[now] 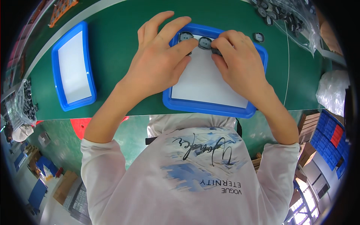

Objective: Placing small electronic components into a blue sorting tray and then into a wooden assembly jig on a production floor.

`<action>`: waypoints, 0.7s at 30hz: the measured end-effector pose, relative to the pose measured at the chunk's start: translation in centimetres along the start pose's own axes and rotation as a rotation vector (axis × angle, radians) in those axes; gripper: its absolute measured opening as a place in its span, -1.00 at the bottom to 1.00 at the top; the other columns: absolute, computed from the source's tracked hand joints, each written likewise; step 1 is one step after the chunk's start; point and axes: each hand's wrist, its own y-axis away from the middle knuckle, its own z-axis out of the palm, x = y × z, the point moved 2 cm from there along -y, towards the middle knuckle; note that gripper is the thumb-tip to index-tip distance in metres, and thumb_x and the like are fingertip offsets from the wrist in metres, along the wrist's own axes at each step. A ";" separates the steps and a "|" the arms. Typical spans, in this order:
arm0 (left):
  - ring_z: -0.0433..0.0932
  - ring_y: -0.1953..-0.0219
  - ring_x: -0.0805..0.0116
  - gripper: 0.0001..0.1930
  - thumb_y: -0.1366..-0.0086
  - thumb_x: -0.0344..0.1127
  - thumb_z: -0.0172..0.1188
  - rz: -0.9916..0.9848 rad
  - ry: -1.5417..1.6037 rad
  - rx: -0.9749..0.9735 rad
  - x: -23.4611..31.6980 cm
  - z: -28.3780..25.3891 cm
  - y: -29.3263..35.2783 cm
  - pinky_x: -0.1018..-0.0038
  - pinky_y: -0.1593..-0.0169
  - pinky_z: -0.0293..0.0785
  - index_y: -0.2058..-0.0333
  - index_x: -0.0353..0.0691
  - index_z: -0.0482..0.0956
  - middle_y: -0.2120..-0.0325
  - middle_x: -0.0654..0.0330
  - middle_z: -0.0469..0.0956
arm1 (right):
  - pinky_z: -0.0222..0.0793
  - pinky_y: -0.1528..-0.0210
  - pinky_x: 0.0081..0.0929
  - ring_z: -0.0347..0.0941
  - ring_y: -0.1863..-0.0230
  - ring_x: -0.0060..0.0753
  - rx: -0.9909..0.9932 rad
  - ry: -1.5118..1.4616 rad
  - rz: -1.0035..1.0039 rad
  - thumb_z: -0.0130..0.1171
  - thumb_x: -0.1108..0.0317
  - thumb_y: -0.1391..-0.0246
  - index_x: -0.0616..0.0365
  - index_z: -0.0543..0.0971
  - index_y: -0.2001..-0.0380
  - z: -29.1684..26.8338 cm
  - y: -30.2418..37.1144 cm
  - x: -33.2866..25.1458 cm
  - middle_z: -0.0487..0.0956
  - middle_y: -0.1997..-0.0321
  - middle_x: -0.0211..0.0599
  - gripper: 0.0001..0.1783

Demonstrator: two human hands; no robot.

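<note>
**Both Hands Are Bending over Small Dark Parts in a Blue Tray**

In the head view, the left hand (155,58) is reaching over the left side of the near tray (208,107), its fingers (185,47) spreading apart at the top. Its thumb and forefinger are sitting close together, and a dark sliver is showing between them; whether they are gripping it, I cannot tell. Just beyond the forefinger, the left part (185,36) is lying near the tray's far rim.

The right hand (242,56) is curling inward over the other side. Its thumb and forefinger are narrowing around the right part (216,51), which they are partly hiding; they seem to be pinching it by its edges, probably because it is so small and low. Between the two hands, the middle part (204,43) is resting on the white lining (210,86), showing its face.

The parts are forming a rough row along the far end, perhaps so that each is standing apart from its neighbour. The raised rim is presumably stopping them from sliding off, and the pale lining is making their dark shapes easy to see.

Outside the tray, a loose part (258,36) is lying on the green worktop (120,45), near a clear bag (300,28) that is holding many more. A second tray (58,78) is lying well apart to the left.
</note>
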 end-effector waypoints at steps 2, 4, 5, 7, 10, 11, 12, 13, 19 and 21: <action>0.23 -0.34 -0.03 -0.66 -0.02 -0.41 0.46 0.028 0.050 -0.004 0.1 -0.2 -0.8 0.12 -0.30 0.20 0.17 -0.04 0.72 -0.26 0.20 0.40 | 0.42 0.05 -0.24 0.47 0.09 -0.09 -0.002 -0.007 -0.017 0.36 0.49 0.07 0.15 0.56 0.24 0.1 -0.2 0.1 0.52 0.14 -0.26 -0.73; 0.23 -0.35 -0.01 -0.63 -0.03 -0.39 0.46 0.112 -0.020 -0.065 0.3 0.3 -2.1 0.12 -0.32 0.20 0.13 -0.05 0.69 -0.27 0.20 0.39 | 0.42 0.04 -0.23 0.47 0.09 -0.08 -0.005 -0.018 -0.038 0.36 0.49 0.07 0.16 0.56 0.25 0.2 -0.2 0.1 0.52 0.14 -0.25 -0.74; 0.23 -0.35 -0.01 -0.63 -0.03 -0.39 0.46 0.112 -0.021 -0.066 0.3 0.3 -2.7 0.12 -0.32 0.20 0.13 -0.05 0.69 -0.27 0.20 0.39 | 0.42 0.07 -0.23 0.47 0.11 -0.09 0.024 -0.022 -0.047 0.37 0.46 0.07 0.15 0.55 0.27 0.2 -0.2 0.2 0.52 0.17 -0.26 -0.74; 0.24 -0.30 -0.21 -0.89 -0.07 -0.34 0.30 0.142 -0.081 -0.162 0.4 0.5 -3.6 -0.09 -0.30 0.16 0.46 -0.26 0.70 -0.24 -0.08 0.41 | 0.41 0.09 -0.24 0.47 0.13 -0.10 0.053 -0.029 -0.055 0.38 0.44 0.08 0.15 0.55 0.29 0.1 -0.1 0.1 0.52 0.20 -0.26 -0.74; 0.25 -0.29 -0.24 -0.91 -0.08 -0.38 0.27 0.104 -0.038 -0.135 0.6 0.1 -4.0 -0.10 -0.29 0.18 0.47 -0.28 0.67 -0.21 -0.09 0.42 | 0.39 0.15 -0.24 0.46 0.19 -0.11 -0.015 0.002 0.033 0.41 0.37 0.07 0.14 0.54 0.32 -0.1 0.5 0.2 0.52 0.28 -0.27 -0.73; 0.25 -0.29 -0.24 -0.91 -0.08 -0.38 0.27 0.107 -0.035 -0.135 0.6 0.1 -4.0 -0.10 -0.29 0.18 0.47 -0.28 0.67 -0.21 -0.09 0.42 | 0.38 0.16 -0.24 0.45 0.21 -0.12 -0.026 -0.009 0.048 0.42 0.33 0.06 0.14 0.54 0.32 0.1 0.8 0.0 0.52 0.30 -0.26 -0.72; 0.25 -0.29 -0.25 -0.91 -0.07 -0.39 0.27 0.113 -0.022 -0.115 0.6 0.2 -4.1 -0.10 -0.28 0.19 0.48 -0.28 0.66 -0.21 -0.11 0.42 | 0.37 0.18 -0.23 0.44 0.23 -0.12 -0.037 -0.021 0.063 0.43 0.30 0.05 0.13 0.53 0.33 0.2 1.0 -0.2 0.51 0.32 -0.26 -0.71; 0.24 -0.28 -0.26 -0.91 -0.06 -0.39 0.27 0.118 -0.009 -0.096 0.7 0.2 -4.1 -0.11 -0.28 0.19 0.49 -0.28 0.65 -0.20 -0.13 0.41 | 0.37 0.18 -0.23 0.44 0.23 -0.12 -0.038 -0.019 0.066 0.43 0.30 0.05 0.13 0.53 0.33 0.1 1.0 -0.4 0.51 0.32 -0.26 -0.71; 0.19 -0.30 -0.31 -0.92 -0.12 -0.39 0.29 0.142 0.016 -0.145 0.1 0.2 -4.3 -0.16 -0.28 0.16 0.48 -0.26 0.63 -0.23 -0.17 0.35 | 0.40 0.12 -0.23 0.49 0.23 -0.14 -0.040 -0.105 0.027 0.42 0.28 0.02 0.14 0.57 0.29 -1.3 0.7 -0.2 0.54 0.33 -0.29 -0.72; 0.29 -0.25 -0.26 -0.89 -0.15 -0.36 0.27 0.366 0.005 0.158 -2.4 2.0 -3.9 -0.09 -0.25 0.24 0.45 -0.27 0.65 -0.15 -0.17 0.43 | 0.43 0.11 -0.24 0.51 0.21 -0.13 -0.166 -0.128 -0.100 0.39 0.31 0.01 0.12 0.59 0.26 -1.5 0.8 -0.3 0.55 0.30 -0.28 -0.74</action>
